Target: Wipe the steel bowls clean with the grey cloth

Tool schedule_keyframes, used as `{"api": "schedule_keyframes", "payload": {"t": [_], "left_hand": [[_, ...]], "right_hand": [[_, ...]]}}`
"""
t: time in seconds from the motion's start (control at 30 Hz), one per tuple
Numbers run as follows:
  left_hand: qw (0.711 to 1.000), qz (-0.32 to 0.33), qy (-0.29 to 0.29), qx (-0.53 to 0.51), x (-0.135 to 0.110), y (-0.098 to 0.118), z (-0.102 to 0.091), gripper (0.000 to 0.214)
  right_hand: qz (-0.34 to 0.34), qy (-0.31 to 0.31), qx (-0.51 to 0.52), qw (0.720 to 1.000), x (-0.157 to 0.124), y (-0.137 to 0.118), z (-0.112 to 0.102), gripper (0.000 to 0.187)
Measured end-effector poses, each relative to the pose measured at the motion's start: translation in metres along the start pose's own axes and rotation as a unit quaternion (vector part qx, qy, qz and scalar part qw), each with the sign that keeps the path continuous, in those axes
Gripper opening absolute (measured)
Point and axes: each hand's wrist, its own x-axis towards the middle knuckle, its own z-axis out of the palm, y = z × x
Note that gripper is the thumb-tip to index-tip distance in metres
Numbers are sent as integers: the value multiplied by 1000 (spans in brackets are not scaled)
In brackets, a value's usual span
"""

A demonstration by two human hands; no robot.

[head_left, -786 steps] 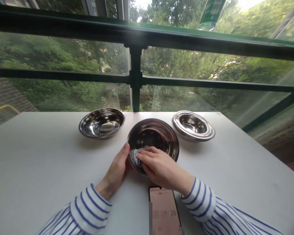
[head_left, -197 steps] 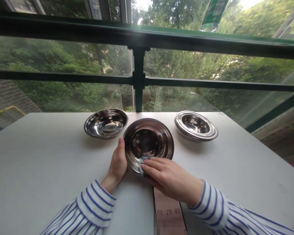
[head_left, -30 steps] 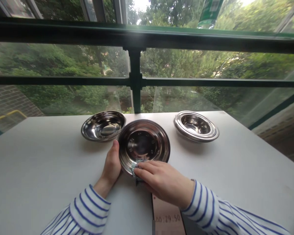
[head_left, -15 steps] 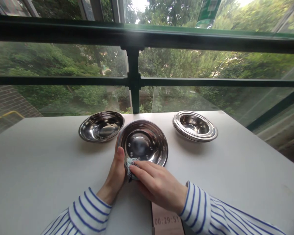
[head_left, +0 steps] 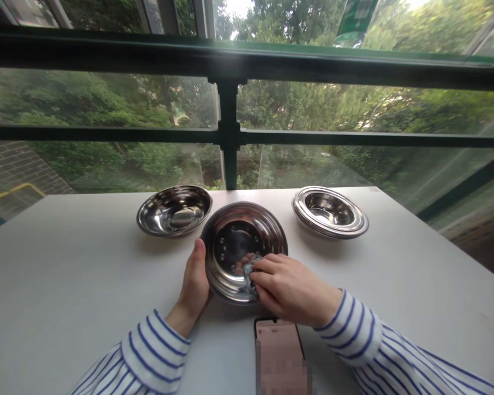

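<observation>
A shiny steel bowl (head_left: pixel 239 219) is tilted toward me at the middle of the table. My left hand (head_left: pixel 192 282) grips its left side, thumb on the rim and the other fingers hidden behind. In my right hand (head_left: pixel 288 285) a crumpled, patterned cloth (head_left: pixel 247 274) is pinched and pressed against the inner wall at the lower right. The fingers mirror in the steel, and small round marks or drops dot the bowl's bottom.
On the white table (head_left: pixel 86 274) a second steel bowl (head_left: pixel 177 214) stands back left. Several stacked, wide-rimmed steel bowls (head_left: pixel 329 211) sit back right. A phone (head_left: pixel 280 351) lies in front. Behind the table runs a dark green railing (head_left: pixel 228 137) with glass.
My right hand and the cloth have moved right along the inside of the bowl, from its lower left to its lower right. More of the phone shows now.
</observation>
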Motion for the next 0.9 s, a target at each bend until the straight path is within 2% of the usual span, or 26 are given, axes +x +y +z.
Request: {"api": "schedule_keyframes", "payload": {"t": [0.17, 0.33, 0.47, 0.57, 0.63, 0.77, 0.9], "left_hand": [[997, -34, -6, -66, 3, -1, 0, 56], [997, -51, -13, -64, 4, 3, -3, 55], [996, -40, -40, -66, 4, 1, -5, 55], [995, -50, -46, -68, 4, -1, -1, 56], [993, -68, -49, -89, 4, 0, 2, 57], [986, -93, -55, -129, 5, 1, 5, 56], [989, -78, -38, -122, 7, -2, 0, 54]], "right_hand": [[-68, 15, 120, 990, 33, -16, 11, 24], [-36, 47, 140, 988, 49, -19, 19, 26], [-63, -25, 128, 989, 33, -3, 9, 21], [-40, -81, 84, 992, 19, 10, -2, 19], [-25, -88, 59, 994, 17, 13, -4, 19], [-45, -27, 31, 998, 34, 3, 8, 20], [-62, 20, -37, 997, 65, 1, 18, 23]]}}
